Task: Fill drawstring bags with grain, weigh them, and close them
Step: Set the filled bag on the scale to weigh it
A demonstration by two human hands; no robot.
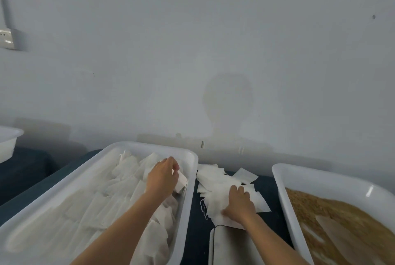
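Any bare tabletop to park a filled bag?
Bare dark cloth left of the bag tray, toward the small tub. The gap between the bag tray and grain tray is crowded: loose bags, scale, right hand.

White trays and bags, golden grain
White tray point(188, 179), white bags point(215, 181), golden-brown grain point(333, 217), dark blue bench point(196, 232), pale grey wall point(192, 51)

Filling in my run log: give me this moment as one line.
left hand: placing small bag in left tray | right hand: on flat bags | grain tray: untouched
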